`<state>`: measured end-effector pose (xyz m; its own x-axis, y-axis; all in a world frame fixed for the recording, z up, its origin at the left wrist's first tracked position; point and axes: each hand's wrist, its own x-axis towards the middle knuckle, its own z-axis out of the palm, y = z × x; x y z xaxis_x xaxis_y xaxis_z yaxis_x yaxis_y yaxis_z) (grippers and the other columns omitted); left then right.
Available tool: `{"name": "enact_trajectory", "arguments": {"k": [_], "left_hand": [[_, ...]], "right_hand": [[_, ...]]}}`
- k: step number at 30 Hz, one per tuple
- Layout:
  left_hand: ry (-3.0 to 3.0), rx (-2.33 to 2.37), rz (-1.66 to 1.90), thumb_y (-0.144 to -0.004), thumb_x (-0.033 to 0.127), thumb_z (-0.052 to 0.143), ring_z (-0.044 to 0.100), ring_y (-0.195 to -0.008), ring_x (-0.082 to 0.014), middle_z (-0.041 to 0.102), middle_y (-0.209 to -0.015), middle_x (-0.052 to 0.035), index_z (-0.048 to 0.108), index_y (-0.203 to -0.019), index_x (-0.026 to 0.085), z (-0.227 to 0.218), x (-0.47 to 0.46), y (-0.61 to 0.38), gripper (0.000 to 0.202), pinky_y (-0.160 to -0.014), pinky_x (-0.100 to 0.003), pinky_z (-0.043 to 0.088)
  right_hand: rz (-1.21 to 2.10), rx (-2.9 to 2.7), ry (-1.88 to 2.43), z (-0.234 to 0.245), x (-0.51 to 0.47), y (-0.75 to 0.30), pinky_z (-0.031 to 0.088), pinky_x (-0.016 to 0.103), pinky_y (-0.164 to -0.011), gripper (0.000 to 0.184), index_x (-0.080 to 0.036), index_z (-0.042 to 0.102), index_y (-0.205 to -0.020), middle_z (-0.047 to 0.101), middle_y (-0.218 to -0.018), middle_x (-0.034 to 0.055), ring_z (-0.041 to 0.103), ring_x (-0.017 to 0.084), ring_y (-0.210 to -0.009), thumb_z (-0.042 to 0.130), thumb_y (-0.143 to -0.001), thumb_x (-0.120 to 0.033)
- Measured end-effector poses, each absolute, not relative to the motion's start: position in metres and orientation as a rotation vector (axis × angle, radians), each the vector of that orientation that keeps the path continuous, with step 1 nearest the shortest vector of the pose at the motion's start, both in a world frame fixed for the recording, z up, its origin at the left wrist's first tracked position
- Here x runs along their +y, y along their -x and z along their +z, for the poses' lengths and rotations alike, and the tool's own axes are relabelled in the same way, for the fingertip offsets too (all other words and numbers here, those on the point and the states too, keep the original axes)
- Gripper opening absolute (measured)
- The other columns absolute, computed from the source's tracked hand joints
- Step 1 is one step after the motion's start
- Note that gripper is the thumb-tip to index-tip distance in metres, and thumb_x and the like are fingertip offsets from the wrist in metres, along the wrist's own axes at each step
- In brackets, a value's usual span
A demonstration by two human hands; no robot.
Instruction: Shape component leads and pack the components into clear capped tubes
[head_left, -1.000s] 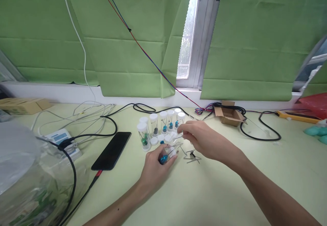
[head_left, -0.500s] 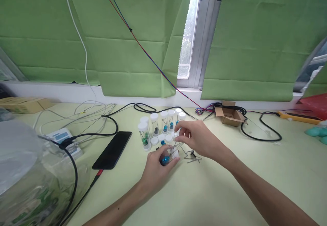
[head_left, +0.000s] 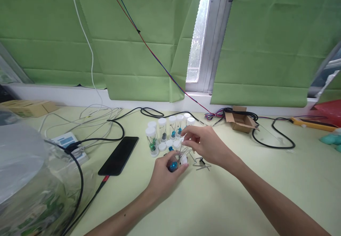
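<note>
My left hand [head_left: 165,173] is closed around a small clear tube [head_left: 173,166] that lies tilted, with a blue piece showing inside. A white end or cap [head_left: 183,159] shows beyond its fingers. Just above, my right hand [head_left: 200,141] pinches a thin metal rod [head_left: 181,146] that slants down toward the tube's end. Whether the rod's tip is inside the tube, I cannot tell. Behind the hands stand several clear tubes [head_left: 163,131] with white caps, holding green, grey or blue pieces. White caps [head_left: 162,146] lie in front of them. Several bent metal rods [head_left: 203,167] lie beside my right hand.
A black phone [head_left: 118,156] lies to the left, its cable running toward me. Further left are a power strip [head_left: 65,141] and a large clear plastic bag [head_left: 34,193]. An open cardboard box [head_left: 241,122] and black cables [head_left: 277,146] sit at the back right.
The view has shifted slightly. My right fingers have moved a little up and left with the rod; my left hand still holds the tube.
</note>
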<state>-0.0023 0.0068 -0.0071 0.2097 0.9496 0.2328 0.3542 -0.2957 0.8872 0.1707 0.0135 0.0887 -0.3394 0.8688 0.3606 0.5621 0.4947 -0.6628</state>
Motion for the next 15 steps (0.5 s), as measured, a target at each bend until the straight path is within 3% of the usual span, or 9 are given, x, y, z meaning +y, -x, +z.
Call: {"name": "enact_trajectory", "arguments": {"k": [10, 15], "left_hand": [[-1.644, 1.276, 1.109, -0.074, 0.047, 0.071, 0.037, -0.058, -0.0125, 0.044, -0.062, 0.0049, 0.064, -0.097, 0.019, -0.006, 0.012, 0.005, 0.037, -0.055, -0.024, 0.031], [-1.654, 1.288, 1.230, -0.076, 0.046, 0.069, 0.038, -0.054, -0.0114, 0.046, -0.061, 0.0057, 0.063, -0.098, 0.019, -0.006, 0.013, 0.009, 0.035, -0.053, -0.023, 0.032]], "right_hand": [[0.408, -2.053, 1.191, 0.091, 0.016, -0.174, 0.048, 0.025, -0.064, 0.009, -0.020, 0.064, -0.093, 0.069, -0.088, 0.0024, 0.061, 0.012, -0.066, 0.056, -0.090, -0.019], [0.703, -2.107, 1.328, 0.078, 0.021, -0.177, 0.049, 0.027, -0.058, 0.021, -0.020, 0.062, -0.107, 0.069, -0.096, 0.0069, 0.064, 0.016, -0.070, 0.052, -0.093, -0.033]]}}
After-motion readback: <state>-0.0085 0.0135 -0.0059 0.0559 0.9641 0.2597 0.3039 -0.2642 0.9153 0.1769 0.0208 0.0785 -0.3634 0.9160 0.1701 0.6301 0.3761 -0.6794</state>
